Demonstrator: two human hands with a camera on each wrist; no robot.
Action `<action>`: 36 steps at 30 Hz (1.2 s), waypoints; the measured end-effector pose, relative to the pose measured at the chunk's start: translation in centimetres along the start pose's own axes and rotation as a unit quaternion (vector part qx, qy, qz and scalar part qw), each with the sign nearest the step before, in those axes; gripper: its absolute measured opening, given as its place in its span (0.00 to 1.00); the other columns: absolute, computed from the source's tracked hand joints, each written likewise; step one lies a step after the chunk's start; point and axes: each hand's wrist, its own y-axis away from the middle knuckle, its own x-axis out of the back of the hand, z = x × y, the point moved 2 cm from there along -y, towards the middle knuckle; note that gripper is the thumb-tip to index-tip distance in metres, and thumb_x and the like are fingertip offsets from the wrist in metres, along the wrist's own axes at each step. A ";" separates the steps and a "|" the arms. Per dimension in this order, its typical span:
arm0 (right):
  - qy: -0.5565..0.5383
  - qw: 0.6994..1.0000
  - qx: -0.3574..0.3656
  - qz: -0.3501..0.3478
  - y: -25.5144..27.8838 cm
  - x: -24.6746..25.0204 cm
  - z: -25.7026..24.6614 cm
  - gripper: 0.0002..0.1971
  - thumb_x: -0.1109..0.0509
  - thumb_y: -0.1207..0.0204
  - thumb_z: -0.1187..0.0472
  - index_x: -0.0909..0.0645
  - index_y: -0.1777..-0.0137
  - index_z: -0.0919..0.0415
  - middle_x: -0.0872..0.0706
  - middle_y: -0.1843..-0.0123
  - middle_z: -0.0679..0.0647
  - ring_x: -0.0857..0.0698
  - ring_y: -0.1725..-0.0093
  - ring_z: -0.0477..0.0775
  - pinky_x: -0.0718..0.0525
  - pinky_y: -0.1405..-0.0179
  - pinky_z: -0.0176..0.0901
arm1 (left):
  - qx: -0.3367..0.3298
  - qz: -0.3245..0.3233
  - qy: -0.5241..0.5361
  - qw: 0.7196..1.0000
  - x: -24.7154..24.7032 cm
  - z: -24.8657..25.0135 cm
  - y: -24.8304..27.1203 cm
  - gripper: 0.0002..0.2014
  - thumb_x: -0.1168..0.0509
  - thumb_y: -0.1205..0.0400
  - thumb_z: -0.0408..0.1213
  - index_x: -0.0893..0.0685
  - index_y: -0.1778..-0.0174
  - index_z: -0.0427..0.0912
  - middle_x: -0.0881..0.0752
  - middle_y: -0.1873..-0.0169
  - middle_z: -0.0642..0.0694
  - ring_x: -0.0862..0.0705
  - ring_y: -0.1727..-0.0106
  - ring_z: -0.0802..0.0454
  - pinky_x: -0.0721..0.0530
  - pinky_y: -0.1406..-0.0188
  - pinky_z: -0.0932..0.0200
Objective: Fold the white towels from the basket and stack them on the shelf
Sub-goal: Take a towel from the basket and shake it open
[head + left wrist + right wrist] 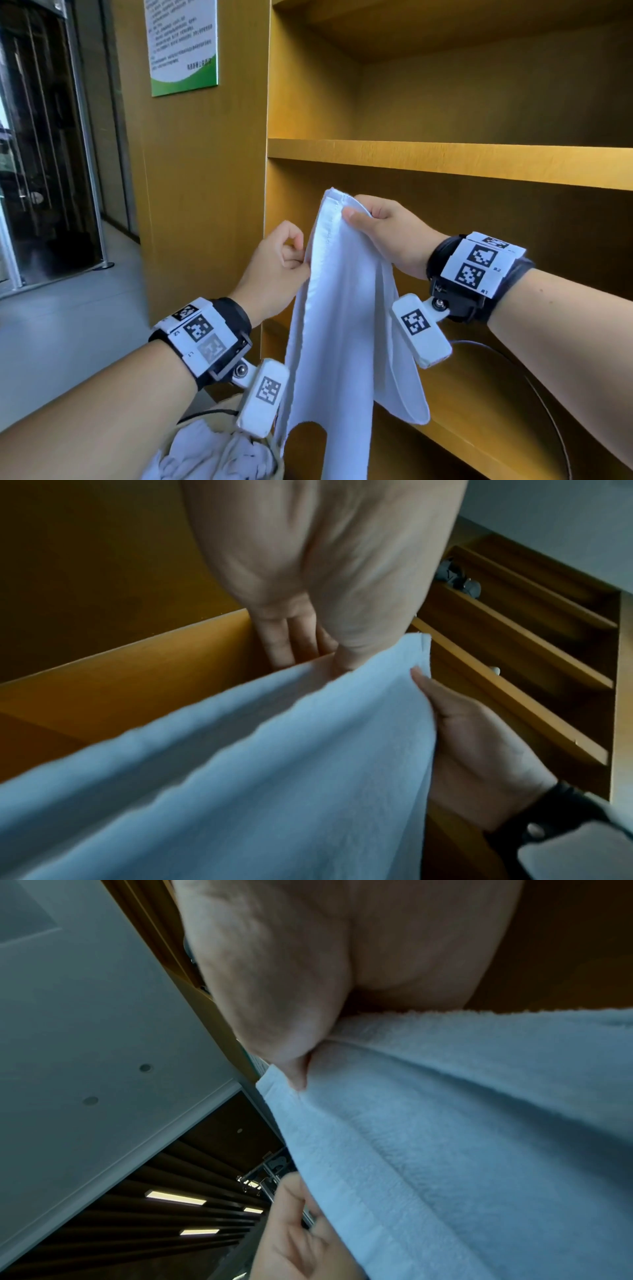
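Towel (342, 308) hanging in front of the shelf (445, 161), not yet folded | right hand (387, 233) pinching its top corner | left hand (277, 263) pinching the edge below | basket (219, 445) holding more towels | shelf looking bare, most work remaining

A tall wooden panel (202, 205) carries a green-and-white notice (183, 44) with blurred print. To its left, a dark glass door (44, 144) in a metal frame stands above a pale grey floor (68, 325). Strip lights (174, 1198) glow overhead.
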 end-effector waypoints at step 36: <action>-0.051 0.996 -0.040 0.063 -0.6 5.2 0.5 0.15 0.36 0.07 0.50 0.14 0.34 0.59 0.06 0.45 0.53 0.07 0.47 0.54 0.08 0.49 0.49 | 0.170 -0.147 -0.139 0.964 -7.2 -14.7 8.1 0.10 0.29 0.20 0.41 0.16 0.68 0.49 0.13 0.72 0.55 0.12 0.66 0.56 0.13 0.66 0.54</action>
